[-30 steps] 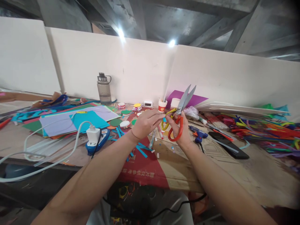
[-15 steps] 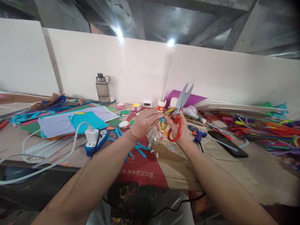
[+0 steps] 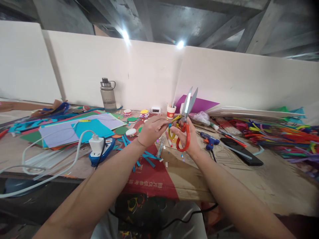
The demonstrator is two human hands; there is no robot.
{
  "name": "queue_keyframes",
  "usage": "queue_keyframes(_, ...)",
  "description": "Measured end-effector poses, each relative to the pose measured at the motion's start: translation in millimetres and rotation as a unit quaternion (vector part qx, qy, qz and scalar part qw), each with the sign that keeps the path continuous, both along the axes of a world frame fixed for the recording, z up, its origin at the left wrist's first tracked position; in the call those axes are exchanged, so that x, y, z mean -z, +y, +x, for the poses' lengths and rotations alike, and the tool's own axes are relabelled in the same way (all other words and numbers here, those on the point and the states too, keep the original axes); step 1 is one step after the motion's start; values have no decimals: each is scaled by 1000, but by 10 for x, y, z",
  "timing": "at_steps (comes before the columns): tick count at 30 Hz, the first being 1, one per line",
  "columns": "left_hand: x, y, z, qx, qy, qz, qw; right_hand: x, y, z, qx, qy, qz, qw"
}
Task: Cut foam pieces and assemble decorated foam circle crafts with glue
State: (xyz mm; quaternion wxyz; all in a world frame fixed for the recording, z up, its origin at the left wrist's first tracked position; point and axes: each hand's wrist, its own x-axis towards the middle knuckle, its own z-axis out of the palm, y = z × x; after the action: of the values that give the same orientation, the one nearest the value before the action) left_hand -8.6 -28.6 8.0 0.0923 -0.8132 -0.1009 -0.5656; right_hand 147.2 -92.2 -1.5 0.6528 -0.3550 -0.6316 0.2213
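In the middle of the head view, my right hand (image 3: 191,141) is closed on a pair of scissors (image 3: 185,114) with red handles. The blades point up and stand slightly apart. My left hand (image 3: 151,131) reaches in from the left, its fingertips pressed together at a curled yellow strip (image 3: 171,134). This strip bends into a loop between the two hands and passes close to the right thumb and fingers. Whether the right fingers also grip it is hard to tell. A small blue bit shows beside the left fingertips.
Blue paper strips (image 3: 149,161) and a glue gun (image 3: 210,141) lie near the hands. A paper cup (image 3: 170,112) and bottle (image 3: 108,96) stand behind. Left are paper sheets (image 3: 58,134) and a power strip (image 3: 102,152); right, a black phone-like slab (image 3: 241,152) and colourful pipe cleaners (image 3: 286,132).
The scissors have moved slightly left and tilted more upright, blades still apart. The right hand shifted a little left with them. The left hand stays at the yellow strip.
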Motion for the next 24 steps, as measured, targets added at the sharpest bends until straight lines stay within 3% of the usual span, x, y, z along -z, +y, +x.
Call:
queue_keyframes(8,-43,-5,48,37,0,-203,978,-50,-21,-24,7,21,18,1000)
queue_keyframes(15,-97,64,29,62,26,-448,892,-65,52,97,47,26,27,998)
queue_keyframes(19,-67,56,47,80,76,-501,858,-57,83,125,31,-14,15,999)
queue_keyframes(24,-39,41,81,98,106,-491,859,-22,97,92,-1,-35,-29,999)
